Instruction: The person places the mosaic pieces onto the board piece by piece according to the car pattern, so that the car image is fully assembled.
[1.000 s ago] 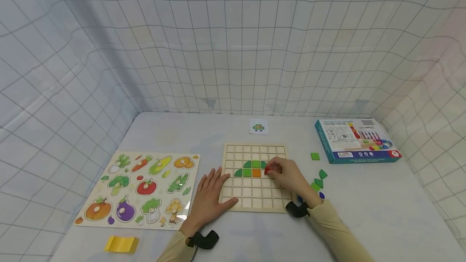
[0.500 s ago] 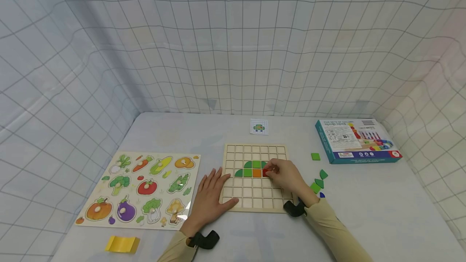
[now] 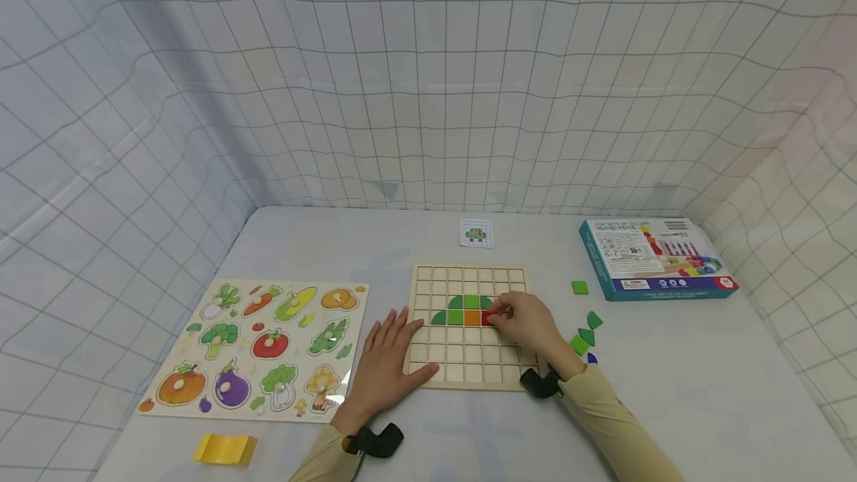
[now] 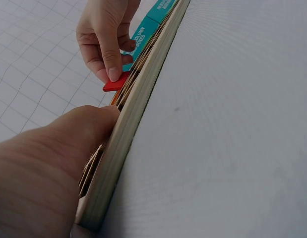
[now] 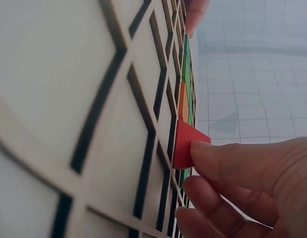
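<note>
My right hand (image 3: 529,322) pinches a red square tile (image 5: 185,144) between thumb and fingers over a cell of the wooden grid board (image 3: 469,373). In the right wrist view the tile stands tilted out of its cell, right beside an orange tile (image 3: 472,317). Green square and rounded tiles (image 3: 472,302) lie in neighbouring cells, left of and above the orange one. My left hand (image 3: 384,363) rests flat with spread fingers at the board's left edge, its thumb on the front left corner. The left wrist view also shows the red tile under the right fingertips.
Right of the board lie several loose green tiles (image 3: 587,336) and a blue piece (image 3: 592,358). A pattern card (image 3: 476,233) lies behind the board. A boxed toy set (image 3: 656,259) is at back right, a vegetable puzzle (image 3: 261,348) at left, a yellow block (image 3: 225,450) at front left.
My right hand has moved the red tile slightly left and down, to the cell beside the orange tile. My left hand has stayed where it was.
</note>
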A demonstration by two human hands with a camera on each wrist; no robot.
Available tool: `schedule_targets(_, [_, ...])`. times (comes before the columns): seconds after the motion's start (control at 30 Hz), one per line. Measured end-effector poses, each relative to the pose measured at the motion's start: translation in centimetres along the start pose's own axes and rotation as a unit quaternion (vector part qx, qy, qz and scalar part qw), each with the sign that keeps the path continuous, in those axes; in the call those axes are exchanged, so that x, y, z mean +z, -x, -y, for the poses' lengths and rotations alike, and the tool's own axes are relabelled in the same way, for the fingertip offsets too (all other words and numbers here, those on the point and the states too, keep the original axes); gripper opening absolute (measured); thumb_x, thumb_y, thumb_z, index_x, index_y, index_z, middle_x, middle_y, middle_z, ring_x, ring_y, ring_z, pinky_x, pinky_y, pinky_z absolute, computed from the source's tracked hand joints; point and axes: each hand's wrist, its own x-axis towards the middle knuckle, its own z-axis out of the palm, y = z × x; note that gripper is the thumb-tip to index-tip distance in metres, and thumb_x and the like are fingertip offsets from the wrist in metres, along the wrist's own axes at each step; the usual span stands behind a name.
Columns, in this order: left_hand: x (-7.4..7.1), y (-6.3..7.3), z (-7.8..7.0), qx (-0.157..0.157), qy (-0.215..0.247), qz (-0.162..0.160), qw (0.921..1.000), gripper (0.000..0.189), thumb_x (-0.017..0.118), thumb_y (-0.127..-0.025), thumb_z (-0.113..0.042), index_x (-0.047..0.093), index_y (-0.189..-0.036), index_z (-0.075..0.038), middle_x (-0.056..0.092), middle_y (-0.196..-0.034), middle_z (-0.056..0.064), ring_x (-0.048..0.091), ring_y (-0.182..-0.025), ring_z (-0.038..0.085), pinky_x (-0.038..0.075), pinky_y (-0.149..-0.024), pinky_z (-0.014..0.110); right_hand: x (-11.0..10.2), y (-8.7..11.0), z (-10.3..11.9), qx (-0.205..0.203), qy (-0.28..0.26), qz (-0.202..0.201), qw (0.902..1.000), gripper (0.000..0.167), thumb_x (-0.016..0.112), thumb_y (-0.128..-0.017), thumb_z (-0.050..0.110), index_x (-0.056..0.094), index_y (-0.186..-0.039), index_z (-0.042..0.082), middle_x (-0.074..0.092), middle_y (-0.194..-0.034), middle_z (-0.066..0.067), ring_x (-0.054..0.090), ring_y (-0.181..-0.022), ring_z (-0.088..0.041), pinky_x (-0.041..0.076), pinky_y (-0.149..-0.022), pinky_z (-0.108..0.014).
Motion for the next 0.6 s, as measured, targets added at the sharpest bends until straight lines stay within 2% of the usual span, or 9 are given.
schedule_targets(0.33, [-0.10,-0.02,-0.03,0.000,0.005,0.002,1.0000,0.073,0.060,-0.084,-0.059,0.045,-0.141,-0.015,0.028,-0.152,0.012,0.015,-0.141,0.028,0.007,-0.113,0.045,-0.02,-0.07,0.34,0.011,0.029,-0.012,0.9994,0.008,0.077,-0.081,0.017,0.072,-0.075,0.015,0.056,-0.073,0.005,0.049,-0.063,-0.012,0.041,-0.056,-0.029])
schedule_targets(0.6, [-0.03,0.03,-0.03,0.002,0.002,0.000,1.0000,0.073,0.060,-0.084,-0.058,0.045,-0.140,-0.015,0.028,-0.152,0.012,0.016,-0.141,0.029,0.007,-0.112,0.045,0.21,0.00,0.58,0.010,0.052,-0.011,0.9985,0.015,0.077,-0.081,0.018,0.069,-0.069,0.016,0.055,-0.070,0.006,0.048,-0.062,-0.011,0.042,-0.057,-0.029])
